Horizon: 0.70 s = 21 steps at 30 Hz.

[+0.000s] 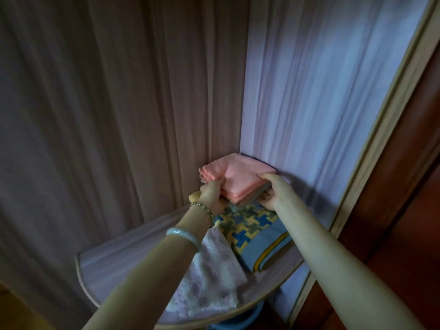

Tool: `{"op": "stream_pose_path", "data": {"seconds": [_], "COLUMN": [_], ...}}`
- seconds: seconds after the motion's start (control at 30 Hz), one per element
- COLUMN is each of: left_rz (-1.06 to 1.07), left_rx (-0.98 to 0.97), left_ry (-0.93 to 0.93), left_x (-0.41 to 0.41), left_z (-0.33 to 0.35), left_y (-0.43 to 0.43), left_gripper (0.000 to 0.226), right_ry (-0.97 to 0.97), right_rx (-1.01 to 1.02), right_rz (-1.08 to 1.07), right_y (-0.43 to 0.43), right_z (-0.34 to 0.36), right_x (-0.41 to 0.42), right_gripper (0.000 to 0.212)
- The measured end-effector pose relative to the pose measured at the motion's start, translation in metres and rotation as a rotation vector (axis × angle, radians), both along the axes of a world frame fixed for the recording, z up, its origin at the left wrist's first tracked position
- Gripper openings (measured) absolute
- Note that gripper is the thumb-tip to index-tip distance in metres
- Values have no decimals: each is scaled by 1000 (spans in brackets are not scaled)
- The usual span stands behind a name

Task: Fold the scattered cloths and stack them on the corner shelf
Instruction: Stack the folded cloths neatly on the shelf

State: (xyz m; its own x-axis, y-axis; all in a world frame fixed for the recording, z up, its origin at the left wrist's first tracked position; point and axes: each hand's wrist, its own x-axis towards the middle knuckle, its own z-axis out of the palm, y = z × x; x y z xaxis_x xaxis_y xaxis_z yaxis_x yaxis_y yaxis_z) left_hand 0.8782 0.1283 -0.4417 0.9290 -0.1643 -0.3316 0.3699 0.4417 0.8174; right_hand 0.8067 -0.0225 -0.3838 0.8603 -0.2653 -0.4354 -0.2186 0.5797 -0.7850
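Observation:
A folded pink cloth (238,176) lies on top of a grey cloth (256,194), and both are held above the rounded corner shelf (123,253), close to the back corner. My left hand (212,195) grips the pink stack at its left edge. My right hand (273,190) holds the right edge, thumb on top and fingers underneath. Below them on the shelf lie a folded blue and yellow patterned cloth (252,231) and a fluffy pale pink towel (214,277) under my left forearm.
Wood-grain panels (107,103) form the corner behind the shelf. A dark red-brown wooden door or cabinet side (404,198) stands on the right. Something blue (238,322) shows under the shelf's front rim.

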Motion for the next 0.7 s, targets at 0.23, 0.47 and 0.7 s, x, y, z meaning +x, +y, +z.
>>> {"op": "stream_pose_path", "data": {"seconds": [0.23,0.47,0.7], "left_rz": [-1,73,324], "left_rx": [172,401,1135], "left_ry": [21,2,-375], "left_x": [24,1,-43], "left_z": [-34,4,33], "left_y": [-4,3,-3], "left_gripper": [97,93,63], "right_ry": [78,55,-424], "right_rx": [-45,-370,-1609], "right_rz": [-91,-237,-25], "right_y": [0,2,17], "right_z": [-32,-26,0], "right_x": [15,8,10], "right_gripper": [52,36,34]}}
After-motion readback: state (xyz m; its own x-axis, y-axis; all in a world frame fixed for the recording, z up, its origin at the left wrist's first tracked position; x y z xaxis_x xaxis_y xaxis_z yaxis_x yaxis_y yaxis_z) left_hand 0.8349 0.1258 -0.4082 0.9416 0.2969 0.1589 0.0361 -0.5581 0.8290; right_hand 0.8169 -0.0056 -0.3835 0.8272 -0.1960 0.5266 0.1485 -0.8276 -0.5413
